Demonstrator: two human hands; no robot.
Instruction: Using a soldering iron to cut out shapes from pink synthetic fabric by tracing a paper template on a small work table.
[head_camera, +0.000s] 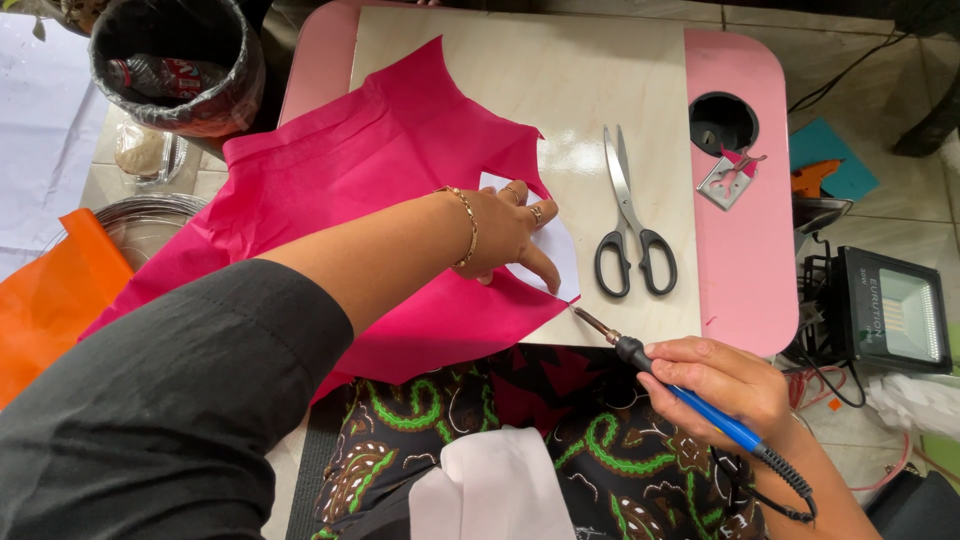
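Note:
My left hand (510, 232) presses flat on a white paper template (558, 250) that lies on bright pink fabric (350, 180), fingers spread; it wears rings and a gold bracelet. My right hand (715, 385) grips a blue-handled soldering iron (640, 360) like a pen. The iron's metal tip touches the lower right corner of the template at the table's front edge. The fabric drapes over the left side of the small table (600, 70) with its pale wood top and pink rim.
Black-handled scissors (630, 225) lie on the table right of the template. A round hole (722, 122) and a small metal holder (728, 180) sit on the pink rim. A black bin (175, 65), an orange bag (50, 300) and a flood lamp (890, 310) surround the table.

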